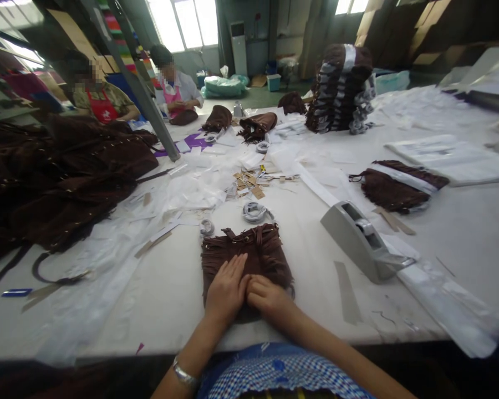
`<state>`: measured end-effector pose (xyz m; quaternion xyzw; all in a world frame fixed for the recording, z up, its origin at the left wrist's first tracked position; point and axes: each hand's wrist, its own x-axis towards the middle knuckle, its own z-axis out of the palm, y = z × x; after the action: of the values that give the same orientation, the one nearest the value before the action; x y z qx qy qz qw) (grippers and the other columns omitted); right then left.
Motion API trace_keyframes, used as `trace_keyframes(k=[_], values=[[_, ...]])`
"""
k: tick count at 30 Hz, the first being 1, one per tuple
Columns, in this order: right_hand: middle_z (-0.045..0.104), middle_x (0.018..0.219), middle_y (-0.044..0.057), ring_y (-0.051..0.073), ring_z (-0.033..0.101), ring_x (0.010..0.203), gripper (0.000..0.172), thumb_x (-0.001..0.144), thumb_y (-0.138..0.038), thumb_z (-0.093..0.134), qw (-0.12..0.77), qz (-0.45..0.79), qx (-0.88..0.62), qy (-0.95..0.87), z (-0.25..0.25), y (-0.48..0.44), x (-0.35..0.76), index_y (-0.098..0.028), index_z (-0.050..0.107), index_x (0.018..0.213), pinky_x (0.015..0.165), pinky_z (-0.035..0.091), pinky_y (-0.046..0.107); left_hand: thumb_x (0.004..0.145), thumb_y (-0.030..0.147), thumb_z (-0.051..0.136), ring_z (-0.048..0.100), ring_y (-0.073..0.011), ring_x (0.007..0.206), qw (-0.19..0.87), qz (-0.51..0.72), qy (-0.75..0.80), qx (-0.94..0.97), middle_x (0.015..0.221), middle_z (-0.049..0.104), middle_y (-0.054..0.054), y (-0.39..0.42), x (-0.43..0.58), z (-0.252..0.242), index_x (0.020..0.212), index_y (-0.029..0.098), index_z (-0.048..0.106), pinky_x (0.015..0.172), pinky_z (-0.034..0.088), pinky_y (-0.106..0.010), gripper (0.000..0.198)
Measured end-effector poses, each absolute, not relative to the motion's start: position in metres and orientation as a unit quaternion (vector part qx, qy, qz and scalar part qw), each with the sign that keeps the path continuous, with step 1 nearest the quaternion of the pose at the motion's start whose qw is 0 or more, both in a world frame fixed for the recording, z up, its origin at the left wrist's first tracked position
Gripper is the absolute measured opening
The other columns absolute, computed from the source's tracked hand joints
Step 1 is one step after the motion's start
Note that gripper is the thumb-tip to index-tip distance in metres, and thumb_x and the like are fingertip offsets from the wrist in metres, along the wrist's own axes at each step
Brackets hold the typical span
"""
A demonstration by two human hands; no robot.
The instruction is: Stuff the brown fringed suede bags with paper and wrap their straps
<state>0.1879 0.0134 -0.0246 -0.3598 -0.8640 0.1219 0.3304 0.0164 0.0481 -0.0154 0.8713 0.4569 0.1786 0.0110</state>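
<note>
Left hand lies flat, palm down, on the brown fringed bag, its fingers straight and close together. Right hand rests on the same bag with fingers curled, just beside the left hand; whether it grips the material cannot be told. The bag lies on the white table, beneath both hands. Just beyond the bag are a grey coil and a small roll; farther beyond it, small brown card pieces are scattered. Right of the bag stands a grey tape dispenser; well left of it lies a dark brown heap.
</note>
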Motion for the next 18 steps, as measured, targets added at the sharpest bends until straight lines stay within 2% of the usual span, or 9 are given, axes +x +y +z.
trace_keyframes(k=[2,4,6,8,11,14,16,18], values=[[0.070,0.102,0.006,0.020,0.059,0.106,0.019,0.096,-0.011,0.048,0.316,0.082,-0.402,-0.856,-0.016,0.010,0.213,-0.019,0.065,0.094,0.105,0.040,0.043,0.098,0.035,0.046,0.046,-0.0247,0.135,0.018,0.161,0.440,0.883,0.145,0.050,-0.013,0.047,0.014,-0.010,0.147,0.013,0.038,0.111,0.040,-0.046,0.054],[0.069,0.115,0.006,0.022,0.059,0.113,0.022,0.095,-0.012,0.050,0.292,0.050,-0.460,-0.837,-0.004,0.005,0.243,-0.022,0.065,0.107,0.111,0.032,0.051,0.095,0.043,0.050,0.042,-0.0289,0.138,0.012,0.156,0.427,0.891,0.148,0.046,-0.013,0.045,0.014,-0.003,0.147,0.016,0.039,0.112,0.036,-0.052,0.060],[0.070,0.117,0.005,0.023,0.061,0.113,0.024,0.093,-0.011,0.052,0.285,0.010,-0.526,-0.801,0.011,0.000,0.268,-0.022,0.066,0.110,0.111,0.030,0.054,0.092,0.047,0.054,0.038,-0.0338,0.140,-0.011,0.174,0.426,0.888,0.149,0.044,-0.015,0.041,0.017,-0.001,0.143,0.018,0.046,0.113,0.031,-0.060,0.059],[0.071,0.114,0.006,0.024,0.061,0.113,0.025,0.092,-0.010,0.052,0.304,-0.042,-0.575,-0.758,0.027,-0.002,0.278,-0.022,0.067,0.110,0.112,0.029,0.055,0.093,0.042,0.055,0.037,-0.0355,0.140,-0.043,0.208,0.418,0.883,0.149,0.045,-0.014,0.035,0.021,-0.003,0.138,0.018,0.052,0.113,0.026,-0.065,0.051],[0.067,0.123,0.007,0.022,0.057,0.120,0.031,0.094,-0.011,0.049,0.320,-0.044,-0.548,-0.771,0.041,0.010,0.253,-0.021,0.066,0.117,0.114,0.033,0.048,0.098,0.021,0.045,0.045,-0.0288,0.135,-0.071,0.255,0.356,0.896,0.144,0.051,-0.012,0.025,0.026,-0.012,0.136,0.016,0.053,0.114,0.031,-0.058,0.039],[0.062,0.132,0.007,0.019,0.054,0.126,0.032,0.098,-0.019,0.046,0.248,0.061,-0.444,-0.859,0.037,0.035,0.205,-0.020,0.062,0.126,0.112,0.038,0.039,0.098,0.012,0.035,0.064,-0.0236,0.114,-0.047,0.284,0.307,0.907,0.117,0.070,-0.014,0.020,0.026,-0.022,0.119,0.011,0.065,0.105,0.048,-0.044,0.036],[0.058,0.137,0.009,0.021,0.050,0.130,0.036,0.100,-0.032,0.046,0.175,0.105,-0.428,-0.880,0.028,0.053,0.182,-0.018,0.060,0.130,0.114,0.035,0.042,0.098,0.013,0.036,0.070,-0.0230,0.098,-0.010,0.293,0.316,0.902,0.096,0.074,-0.012,0.021,0.025,-0.026,0.104,0.011,0.070,0.097,0.054,-0.039,0.035],[0.053,0.142,0.011,0.025,0.045,0.135,0.045,0.099,-0.044,0.047,0.126,0.106,-0.451,-0.877,0.019,0.068,0.177,-0.017,0.057,0.134,0.117,0.028,0.050,0.097,0.014,0.038,0.069,-0.0235,0.100,0.017,0.297,0.328,0.897,0.099,0.074,-0.012,0.023,0.023,-0.027,0.107,0.011,0.069,0.096,0.055,-0.039,0.033]])
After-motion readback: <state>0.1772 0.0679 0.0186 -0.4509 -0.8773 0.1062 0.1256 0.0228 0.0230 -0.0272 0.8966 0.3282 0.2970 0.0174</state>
